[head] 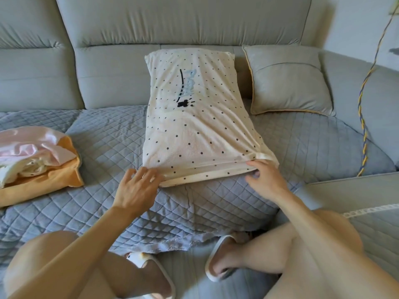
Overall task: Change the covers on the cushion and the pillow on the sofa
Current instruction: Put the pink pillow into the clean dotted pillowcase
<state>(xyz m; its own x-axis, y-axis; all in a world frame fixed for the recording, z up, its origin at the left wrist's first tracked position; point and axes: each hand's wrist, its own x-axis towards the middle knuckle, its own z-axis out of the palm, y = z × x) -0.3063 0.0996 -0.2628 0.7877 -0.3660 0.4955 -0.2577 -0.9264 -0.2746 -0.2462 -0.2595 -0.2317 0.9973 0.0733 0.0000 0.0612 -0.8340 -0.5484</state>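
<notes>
Quilted sofa seat carries the polka-dot pillow at its middle, leaning on the backrest. Left hand, fingers spread, rests at the cover's open hem; right hand pinches its right corner. Tugging one-sided could bunch the cover or topple the pillow onto the grey cushion at the right.

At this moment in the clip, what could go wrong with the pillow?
The right hand pinches the polka-dot cover at only one corner of its open end, so it may bunch unevenly. The left hand lies flat beside the hem, gripping nothing; the pillow could slide on the quilted throw.

Grey sofa backrest; blue quilted seat cover, pale wall, soft daylight
</notes>
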